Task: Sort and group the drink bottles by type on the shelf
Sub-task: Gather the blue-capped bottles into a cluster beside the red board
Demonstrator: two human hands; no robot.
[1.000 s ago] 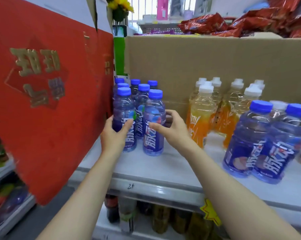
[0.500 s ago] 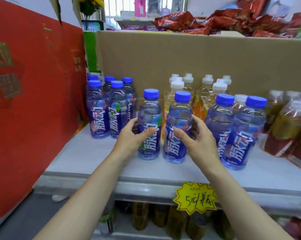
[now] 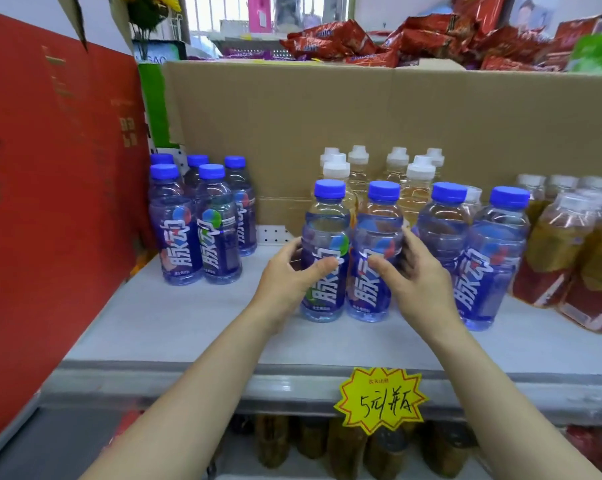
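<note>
Your left hand [image 3: 285, 271] grips one blue-capped bottle [image 3: 323, 258] and your right hand [image 3: 417, 271] grips its neighbour [image 3: 375, 258]; both stand upright, side by side, on the grey shelf [image 3: 188, 323], between the blue-capped cluster [image 3: 199, 223] and another blue-capped pair [image 3: 472, 251].

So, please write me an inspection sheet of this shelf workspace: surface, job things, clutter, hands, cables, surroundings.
Surface: pale grey shelf board, bare at front left.
Job's things: two blue-capped clear plastic bottles, one in the left hand, one in the right; five matching bottles at left, two more at right; white-capped yellow drink bottles behind; amber drink bottles far right.
Clutter: yellow star-shaped price tag on shelf edge.
Hands: left hand and right hand each grip a bottle.
Cables: nothing seen.
Surroundings: brown cardboard backing, red carton, red snack packets above.
</note>
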